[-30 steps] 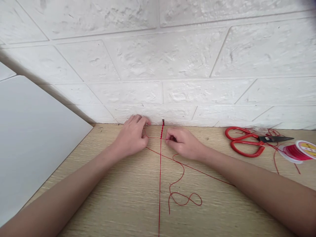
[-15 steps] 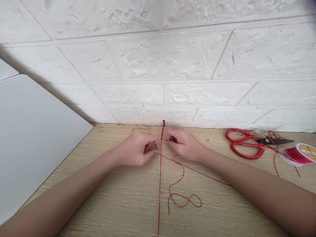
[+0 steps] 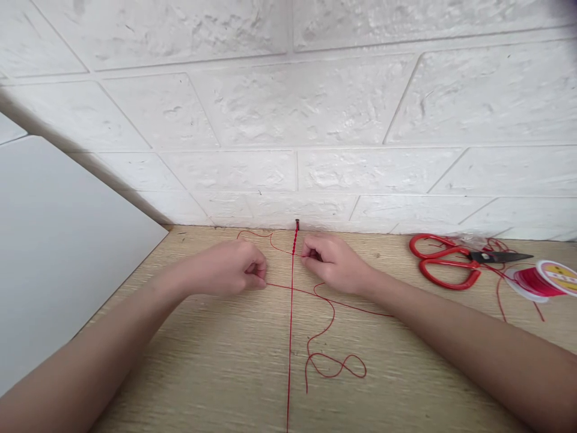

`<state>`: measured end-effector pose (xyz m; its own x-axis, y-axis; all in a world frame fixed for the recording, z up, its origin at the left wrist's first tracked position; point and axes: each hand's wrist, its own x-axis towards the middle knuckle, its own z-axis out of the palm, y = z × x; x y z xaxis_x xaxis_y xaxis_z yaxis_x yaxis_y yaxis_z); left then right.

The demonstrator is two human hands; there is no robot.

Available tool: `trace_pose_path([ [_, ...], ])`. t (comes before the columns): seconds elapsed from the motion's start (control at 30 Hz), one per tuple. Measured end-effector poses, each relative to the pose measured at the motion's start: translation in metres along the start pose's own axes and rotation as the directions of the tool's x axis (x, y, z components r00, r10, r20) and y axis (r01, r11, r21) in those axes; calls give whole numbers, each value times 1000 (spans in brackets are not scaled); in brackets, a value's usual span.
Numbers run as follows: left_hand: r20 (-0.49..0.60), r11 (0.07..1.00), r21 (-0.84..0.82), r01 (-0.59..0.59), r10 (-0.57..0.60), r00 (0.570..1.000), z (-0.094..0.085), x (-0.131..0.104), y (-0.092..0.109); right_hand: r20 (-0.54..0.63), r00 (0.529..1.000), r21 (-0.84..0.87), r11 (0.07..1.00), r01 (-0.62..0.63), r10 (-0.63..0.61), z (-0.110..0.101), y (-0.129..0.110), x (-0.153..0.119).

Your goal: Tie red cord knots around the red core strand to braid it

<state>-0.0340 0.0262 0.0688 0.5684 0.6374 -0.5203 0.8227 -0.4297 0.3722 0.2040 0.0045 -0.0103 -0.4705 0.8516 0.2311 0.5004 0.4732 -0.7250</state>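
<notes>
A taut red cord (image 3: 291, 337) runs from a dark hook (image 3: 297, 225) at the wall's foot toward me. Its far stretch is a short knotted red braid (image 3: 294, 242). Left of the cord, my left hand (image 3: 234, 267) pinches a red thread (image 3: 279, 286) that crosses the cord and passes under my right forearm. My right hand (image 3: 329, 258), just right of the braid's lower end, is closed in a pinch on another thin red thread by the knots. A loose thread tail (image 3: 333, 319) curls on the table below it.
Red-handled scissors (image 3: 451, 267) lie at the right, beside a spool of red thread (image 3: 541, 281) and loose thread ends. A white brick-patterned wall (image 3: 252, 171) closes off the back of the wooden table (image 3: 216, 373). A white panel (image 3: 76, 240) stands at the left.
My left hand has moved left, away from the taut cord, drawing the red thread across it. My right hand stays by the braid, still pinched. The view has shifted slightly.
</notes>
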Motion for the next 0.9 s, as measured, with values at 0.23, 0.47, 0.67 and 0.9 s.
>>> trace_pose_path([
  [0.23,-12,969,170,179,-179,984,-22,-20,-38,-6,1000,-1,1000,6,-6,1,2,1],
  [0.47,-54,999,-5,-50,50,997,-8,-13,6,-2,1000,13,1000,3,-3,0,0,0],
  [0.67,44,976,-90,-200,204,978,15,-2,22,-5,1000,-6,1000,6,-6,1,1,0],
  [0.9,55,990,-23,-137,139,989,-2,-16,20,-7,1000,-14,1000,3,-3,1,2,1],
])
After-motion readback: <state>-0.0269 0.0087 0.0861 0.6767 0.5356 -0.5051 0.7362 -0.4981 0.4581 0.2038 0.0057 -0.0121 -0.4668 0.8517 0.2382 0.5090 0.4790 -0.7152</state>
